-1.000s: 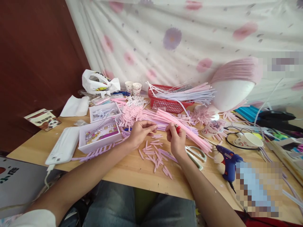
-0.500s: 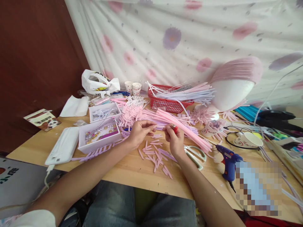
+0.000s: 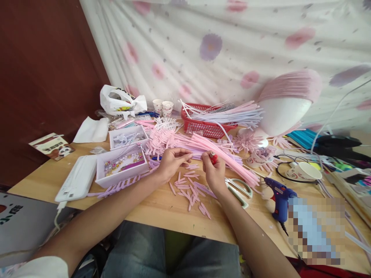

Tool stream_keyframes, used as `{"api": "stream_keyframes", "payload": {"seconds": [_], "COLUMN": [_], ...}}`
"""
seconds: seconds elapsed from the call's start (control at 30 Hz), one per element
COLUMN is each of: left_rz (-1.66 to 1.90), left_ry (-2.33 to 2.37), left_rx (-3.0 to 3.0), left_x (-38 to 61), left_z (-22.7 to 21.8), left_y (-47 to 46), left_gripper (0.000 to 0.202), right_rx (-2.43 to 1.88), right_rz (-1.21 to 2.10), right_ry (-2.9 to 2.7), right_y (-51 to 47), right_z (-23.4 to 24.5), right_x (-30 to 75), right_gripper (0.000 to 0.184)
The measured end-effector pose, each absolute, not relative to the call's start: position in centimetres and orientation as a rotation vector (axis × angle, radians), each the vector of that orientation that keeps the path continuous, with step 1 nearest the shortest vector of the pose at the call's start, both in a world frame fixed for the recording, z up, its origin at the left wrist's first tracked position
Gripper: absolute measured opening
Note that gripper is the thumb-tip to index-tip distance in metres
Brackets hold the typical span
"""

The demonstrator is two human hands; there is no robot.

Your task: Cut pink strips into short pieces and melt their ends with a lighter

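My left hand [image 3: 171,161] is closed in a pinch on a short pink strip [image 3: 187,156], held just above the wooden table [image 3: 162,208]. My right hand [image 3: 215,170] is closed round a small red object [image 3: 213,157], which looks like a lighter, a little to the right of the strip's end. Under both hands lie several short cut pink pieces [image 3: 189,189]. Behind them a bundle of long pink strips [image 3: 228,160] runs across the table.
Scissors [image 3: 239,189] and a blue glue gun [image 3: 278,197] lie right of my right hand. A white box of beads [image 3: 121,166] and a white device [image 3: 78,178] sit to the left. A red basket [image 3: 203,126], a white foam head [image 3: 285,112] and paper cups [image 3: 305,172] stand behind.
My right hand has turned slightly and the red object now shows higher above the fingers. My left hand has stayed where it was with the strip.
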State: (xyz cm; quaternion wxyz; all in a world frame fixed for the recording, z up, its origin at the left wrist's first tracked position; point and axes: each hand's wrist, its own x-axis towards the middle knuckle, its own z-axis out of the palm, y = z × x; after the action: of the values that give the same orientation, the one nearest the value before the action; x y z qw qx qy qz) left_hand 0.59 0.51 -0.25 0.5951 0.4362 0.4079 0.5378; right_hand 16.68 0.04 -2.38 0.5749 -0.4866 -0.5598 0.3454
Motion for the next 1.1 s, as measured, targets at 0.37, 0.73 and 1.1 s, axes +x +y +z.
{"api": "stream_keyframes", "payload": {"seconds": [0.37,0.73,1.1], "left_rz": [1.261,1.224,1.221], "left_ry": [0.953,0.897,0.946], "left_rx": [1.038,0.935,1.267], "left_x": [0.5,0.5,0.7], "left_z": [-0.4,-0.1,-1.2], "left_y": [0.5,0.4,0.8], "left_gripper": [0.033,0.045,0.032], "right_rx": [-1.103,-1.061,-1.055], "right_rz": [0.862,0.950,0.871], "right_ry": [-1.258,-1.245,-1.377], "right_y": [0.3,0.1,-0.3], "right_z": [-2.7,-2.7,-1.3], "right_x": [16.8,16.5,16.2], "right_gripper": [0.038,0.035,0.025]}}
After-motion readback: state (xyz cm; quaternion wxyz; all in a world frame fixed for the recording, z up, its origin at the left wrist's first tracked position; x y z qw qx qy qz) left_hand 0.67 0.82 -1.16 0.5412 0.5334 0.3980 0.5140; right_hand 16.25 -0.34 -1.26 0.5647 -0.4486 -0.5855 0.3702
